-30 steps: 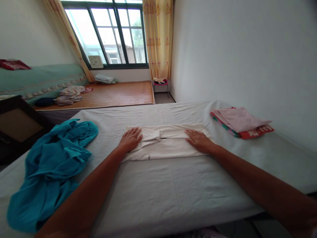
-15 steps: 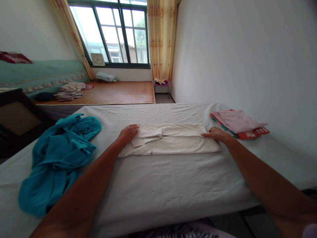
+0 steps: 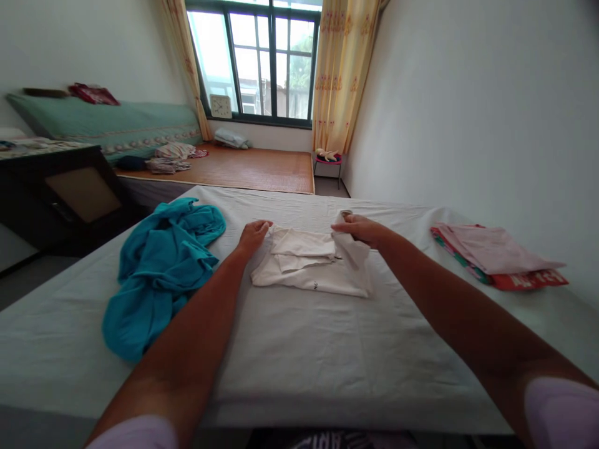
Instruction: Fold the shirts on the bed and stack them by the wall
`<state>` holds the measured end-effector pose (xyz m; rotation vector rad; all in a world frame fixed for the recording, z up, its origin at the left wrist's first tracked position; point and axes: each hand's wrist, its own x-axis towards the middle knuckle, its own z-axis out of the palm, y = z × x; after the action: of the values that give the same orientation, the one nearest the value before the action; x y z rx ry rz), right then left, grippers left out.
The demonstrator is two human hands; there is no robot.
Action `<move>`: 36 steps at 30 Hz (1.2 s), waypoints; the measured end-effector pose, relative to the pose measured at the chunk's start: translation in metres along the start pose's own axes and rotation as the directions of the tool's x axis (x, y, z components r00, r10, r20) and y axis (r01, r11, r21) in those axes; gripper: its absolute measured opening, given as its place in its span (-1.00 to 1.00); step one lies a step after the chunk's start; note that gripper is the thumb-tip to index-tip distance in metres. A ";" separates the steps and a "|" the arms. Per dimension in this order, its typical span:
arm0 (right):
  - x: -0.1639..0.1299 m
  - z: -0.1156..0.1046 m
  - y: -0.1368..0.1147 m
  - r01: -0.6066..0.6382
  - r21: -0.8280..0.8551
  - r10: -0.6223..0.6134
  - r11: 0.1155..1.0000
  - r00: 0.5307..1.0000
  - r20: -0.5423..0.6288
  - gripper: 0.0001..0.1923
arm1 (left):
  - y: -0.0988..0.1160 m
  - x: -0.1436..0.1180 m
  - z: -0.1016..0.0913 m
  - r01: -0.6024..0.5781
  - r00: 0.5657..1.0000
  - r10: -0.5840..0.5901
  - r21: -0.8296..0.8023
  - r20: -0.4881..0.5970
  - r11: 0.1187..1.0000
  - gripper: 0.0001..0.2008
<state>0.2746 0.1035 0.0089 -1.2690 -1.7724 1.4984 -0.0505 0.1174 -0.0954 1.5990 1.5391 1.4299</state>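
A white shirt (image 3: pixel 299 277) lies folded lengthwise on the white sheet, with a bit of dark print near its front edge. My right hand (image 3: pixel 362 229) pinches its right end, which is lifted and bent back over toward the middle. At the far left corner of the shirt, my left hand (image 3: pixel 255 236) is closed on the cloth. A crumpled teal garment (image 3: pixel 163 268) lies to the left of my left forearm. Off to the right rests a pile of folded clothes (image 3: pixel 498 249), pale pink on top and red below.
The white-sheeted bed (image 3: pixel 299 362) fills the foreground. Beyond it is a bed with a brown mat (image 3: pixel 262 167) and some folded clothes. A dark cabinet (image 3: pixel 79 187) stands at the left, a pink stool (image 3: pixel 329 161) by the curtain, and a white wall (image 3: pixel 477 112) along the right.
My right hand has lifted the shirt's right end and carried it leftward over the rest. My left hand stays at the left end. The view has turned somewhat left.
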 end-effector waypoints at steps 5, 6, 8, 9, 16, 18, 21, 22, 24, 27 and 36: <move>0.049 0.086 -0.018 0.096 -0.106 -0.084 0.990 0.990 0.117 -0.56 | 0.002 -0.003 -0.002 0.102 0.994 -0.099 -0.108 0.038 0.989 -0.55; 0.054 0.096 -0.019 0.100 -0.089 -0.085 0.991 0.983 0.160 -0.55 | 0.004 -0.004 -0.003 0.120 0.992 -0.113 -0.130 0.054 0.984 -0.54; 0.059 0.104 -0.021 0.097 -0.023 -0.090 0.995 0.974 0.208 -0.55 | 0.006 -0.005 -0.005 0.138 0.989 -0.129 -0.169 0.067 0.976 -0.52; 0.060 0.102 -0.021 0.101 0.009 -0.101 0.995 0.975 0.197 -0.54 | 0.008 -0.005 -0.006 0.141 0.989 -0.133 -0.182 0.060 0.973 -0.52; 0.048 0.065 0.016 0.306 -0.373 -0.359 0.876 0.930 -0.080 -0.55 | 0.020 -0.004 0.006 -0.037 0.998 0.029 0.154 0.056 0.987 -0.69; 0.037 0.073 0.037 0.404 -0.618 -0.467 0.675 0.882 0.066 -0.57 | 0.026 -0.011 0.017 -0.179 0.981 0.139 0.356 0.136 0.917 -0.70; 0.024 0.092 0.063 0.443 -0.803 -0.464 0.398 0.853 0.240 -0.43 | 0.031 -0.024 0.036 -0.399 0.898 0.232 0.466 0.374 0.790 -0.63; 0.021 0.096 0.070 0.432 -0.830 -0.449 0.353 0.856 0.255 -0.39 | 0.031 -0.028 0.041 -0.452 0.861 0.233 0.470 0.452 0.758 -0.62; 0.020 0.096 0.079 0.395 -0.861 -0.431 0.322 0.870 0.238 -0.36 | 0.027 -0.033 0.046 -0.494 0.823 0.192 0.507 0.535 0.707 -0.57; 0.024 0.075 0.091 0.300 -0.878 -0.414 0.372 0.901 0.132 -0.41 | 0.018 -0.032 0.040 -0.418 0.860 0.061 0.629 0.507 0.655 -0.51; 0.016 0.019 0.108 0.015 -0.440 -0.226 0.898 0.874 -0.430 -0.29 | 0.010 -0.026 0.029 -0.298 0.911 -0.054 0.742 0.409 0.600 -0.46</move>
<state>0.2875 0.1043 -0.1012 -1.5316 -1.8422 0.6527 -0.0158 0.0997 -0.1051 2.3544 1.9501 0.3351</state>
